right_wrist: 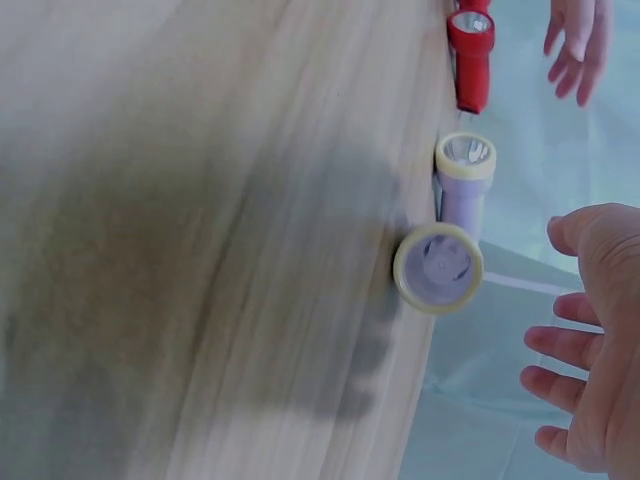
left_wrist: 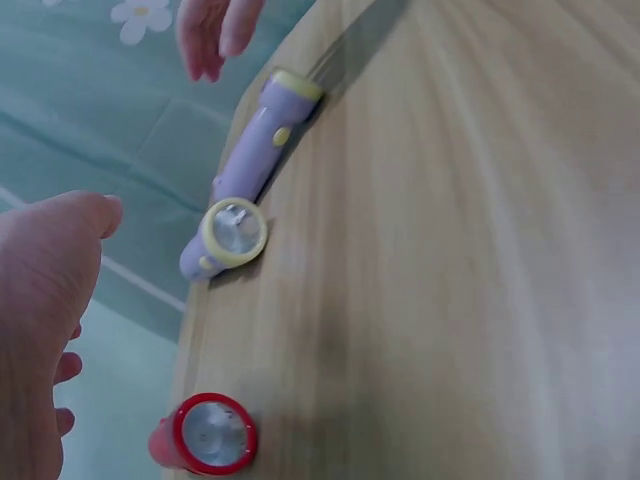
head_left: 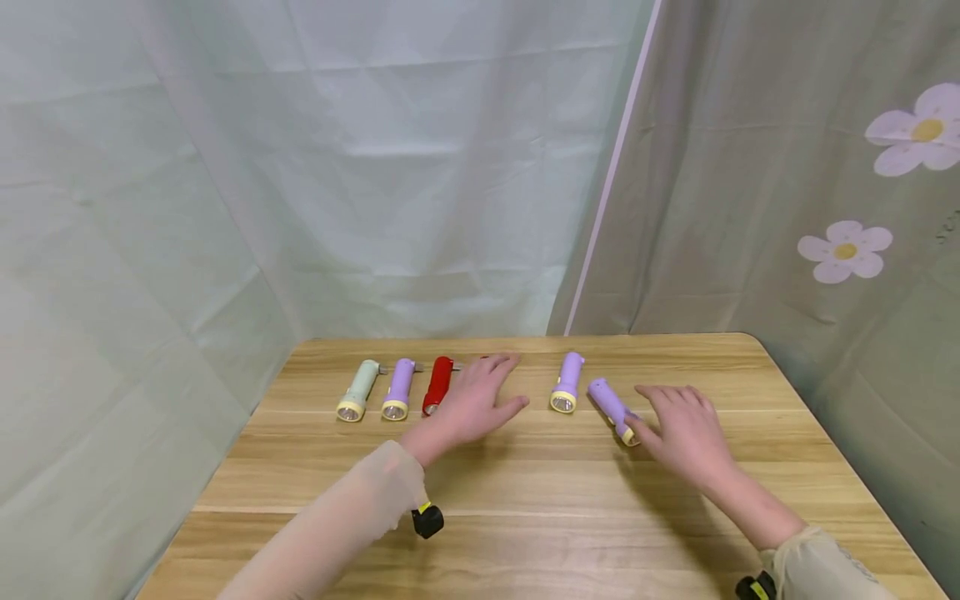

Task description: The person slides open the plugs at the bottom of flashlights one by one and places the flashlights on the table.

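Note:
My left hand (head_left: 468,406) hovers over the table with fingers spread, holding nothing; a red flashlight (head_left: 438,385) lies just left of it, and a second red one is mostly hidden behind the fingers. The right hand (head_left: 686,433), fingers relaxed and apart, is beside a tilted purple flashlight (head_left: 611,407); in the right wrist view a gap separates that hand (right_wrist: 600,340) from the flashlight's lens end (right_wrist: 438,267). Another purple flashlight (head_left: 567,382) lies between the hands, its lens toward me. The left wrist view shows a red flashlight (left_wrist: 205,435) near the left thumb.
Farther left lie a pale green flashlight (head_left: 360,390) and a purple one (head_left: 400,388), both with lenses toward me. The wooden table (head_left: 525,533) ends at a light curtain (head_left: 450,183) behind, with flower prints at the right.

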A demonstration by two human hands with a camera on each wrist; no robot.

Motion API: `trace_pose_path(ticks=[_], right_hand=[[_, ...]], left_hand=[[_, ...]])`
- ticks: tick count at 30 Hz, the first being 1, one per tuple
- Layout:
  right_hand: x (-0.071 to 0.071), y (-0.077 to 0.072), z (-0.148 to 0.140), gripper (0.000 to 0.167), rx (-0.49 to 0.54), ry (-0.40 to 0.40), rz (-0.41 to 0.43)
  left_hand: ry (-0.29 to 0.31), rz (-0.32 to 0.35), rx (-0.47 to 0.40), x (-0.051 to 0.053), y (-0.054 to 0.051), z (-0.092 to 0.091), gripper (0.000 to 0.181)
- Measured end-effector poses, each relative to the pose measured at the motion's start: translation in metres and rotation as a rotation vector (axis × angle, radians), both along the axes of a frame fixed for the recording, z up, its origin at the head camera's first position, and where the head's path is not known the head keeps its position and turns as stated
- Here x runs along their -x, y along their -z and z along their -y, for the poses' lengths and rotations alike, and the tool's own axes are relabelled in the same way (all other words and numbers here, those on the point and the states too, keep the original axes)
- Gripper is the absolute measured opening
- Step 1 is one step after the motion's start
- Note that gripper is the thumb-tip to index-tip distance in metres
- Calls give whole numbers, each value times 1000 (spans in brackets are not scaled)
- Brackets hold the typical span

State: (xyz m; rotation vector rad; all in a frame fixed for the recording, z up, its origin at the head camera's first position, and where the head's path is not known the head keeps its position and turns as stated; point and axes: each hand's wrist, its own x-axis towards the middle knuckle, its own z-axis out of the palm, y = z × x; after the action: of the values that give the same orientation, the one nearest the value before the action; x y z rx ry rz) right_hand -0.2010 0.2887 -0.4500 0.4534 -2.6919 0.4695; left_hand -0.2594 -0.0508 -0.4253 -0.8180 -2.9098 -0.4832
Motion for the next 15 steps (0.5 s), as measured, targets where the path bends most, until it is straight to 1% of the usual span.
trace_pose_path(ticks=[4, 8, 11, 15], right_hand=[[6, -2, -4, 55, 9, 17, 26], [13, -6, -7, 58, 13, 41, 64], [19, -7, -7, 60, 10, 54, 101], [27, -8, -4, 65, 0, 74, 152]], left_hand=[[31, -13, 22, -13, 1, 4, 74], [62, -16, 23, -24, 4, 5, 74], [94, -28, 37, -34, 6, 5, 74], [151, -65, 69, -49, 8, 1, 73]])
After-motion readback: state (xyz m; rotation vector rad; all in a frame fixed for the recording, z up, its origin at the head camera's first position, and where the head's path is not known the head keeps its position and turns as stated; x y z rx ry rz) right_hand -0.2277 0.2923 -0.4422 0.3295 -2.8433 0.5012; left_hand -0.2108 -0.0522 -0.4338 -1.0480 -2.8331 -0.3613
